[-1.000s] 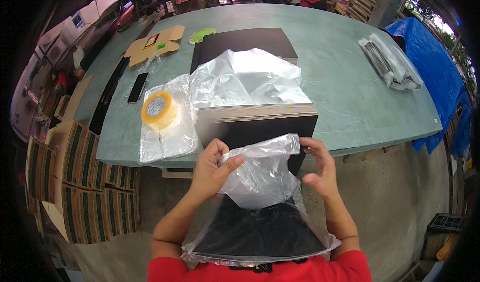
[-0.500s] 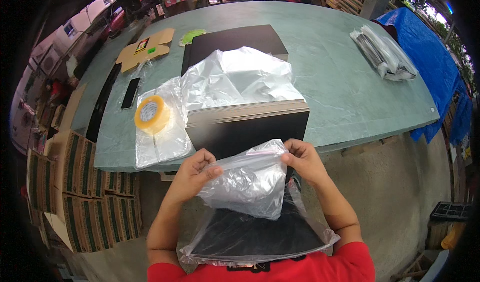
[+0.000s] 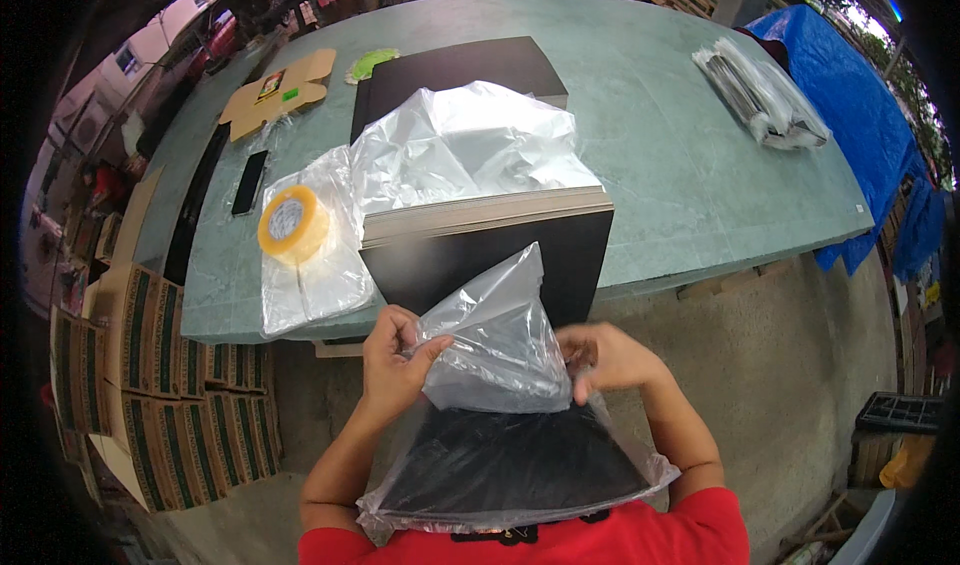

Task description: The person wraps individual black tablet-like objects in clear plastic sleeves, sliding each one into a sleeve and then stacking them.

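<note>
Close to my body is a black board point(image 3: 510, 470) inside a clear plastic bag point(image 3: 395, 515). A loose clear plastic sheet or flap point(image 3: 490, 345) rises above it in a peak; whether it belongs to that bag I cannot tell. My left hand point(image 3: 400, 365) pinches the left edge of this plastic between thumb and fingers. At its right edge is my right hand point(image 3: 615, 358), fingers bent and smeared by motion, so its grip does not show clearly. Just beyond stands a stack of black boards point(image 3: 480, 255) with silvery clear plastic point(image 3: 465, 150) draped on top.
A yellowish tape roll point(image 3: 293, 225) lies on folded clear bags point(image 3: 318, 290) on the green table point(image 3: 700, 205). Left of them are a black phone point(image 3: 250, 183) and flattened cardboard point(image 3: 277, 93). Wrapped packs point(image 3: 760, 95) lie far right; stacked cartons point(image 3: 185, 395) stand lower left.
My right hand has left the upper right part of the plastic and moved down its right side. The plastic now peaks in the middle. My left hand keeps its pinch.
</note>
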`<move>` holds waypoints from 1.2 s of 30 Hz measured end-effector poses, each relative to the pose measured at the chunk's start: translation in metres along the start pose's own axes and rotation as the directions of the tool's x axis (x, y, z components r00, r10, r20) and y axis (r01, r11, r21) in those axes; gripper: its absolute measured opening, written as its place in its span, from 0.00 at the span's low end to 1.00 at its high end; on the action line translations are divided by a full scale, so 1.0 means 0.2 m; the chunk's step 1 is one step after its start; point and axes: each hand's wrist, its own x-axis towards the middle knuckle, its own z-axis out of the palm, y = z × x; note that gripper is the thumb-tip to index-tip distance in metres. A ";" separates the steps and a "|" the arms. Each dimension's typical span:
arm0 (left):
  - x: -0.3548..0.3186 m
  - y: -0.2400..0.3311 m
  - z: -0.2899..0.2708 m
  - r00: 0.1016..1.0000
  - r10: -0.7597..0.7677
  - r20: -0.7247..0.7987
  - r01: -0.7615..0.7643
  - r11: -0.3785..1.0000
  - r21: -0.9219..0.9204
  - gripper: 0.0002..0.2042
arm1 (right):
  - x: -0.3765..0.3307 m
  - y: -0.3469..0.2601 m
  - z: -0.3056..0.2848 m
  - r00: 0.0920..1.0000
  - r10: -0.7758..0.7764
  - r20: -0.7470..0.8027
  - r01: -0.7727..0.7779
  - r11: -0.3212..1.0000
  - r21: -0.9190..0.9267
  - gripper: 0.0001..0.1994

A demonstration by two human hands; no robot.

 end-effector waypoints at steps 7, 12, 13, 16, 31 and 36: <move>-0.02 0.03 -0.01 0.982 -0.162 0.097 0.184 0.937 -0.298 0.17 | 0.17 0.04 -0.01 0.943 0.023 -0.331 -0.065 0.991 -0.117 0.21; 0.01 0.04 -0.13 0.962 -0.205 0.182 0.204 0.979 0.026 0.13 | 0.14 -0.04 0.02 0.947 0.121 -0.296 -0.131 0.991 -0.013 0.11; 0.04 0.06 -0.15 0.980 -0.143 0.137 0.144 0.990 0.002 0.12 | 0.13 -0.04 0.02 0.951 0.081 -0.297 -0.071 0.996 0.046 0.11; 0.08 0.14 -0.12 0.985 -0.121 0.125 0.112 0.991 0.076 0.09 | 0.12 -0.08 0.06 0.962 0.042 -0.271 0.027 0.969 0.247 0.11; -0.24 -0.54 -0.79 0.640 -0.123 -0.758 0.130 0.990 -0.050 0.09 | -0.01 0.00 -0.13 0.941 -0.013 -0.339 0.140 0.926 0.351 0.13; 0.11 0.15 -0.09 0.991 -0.061 0.117 0.071 0.994 -0.087 0.02 | 0.23 -0.01 0.12 0.978 -0.078 -0.195 0.143 0.927 0.347 0.15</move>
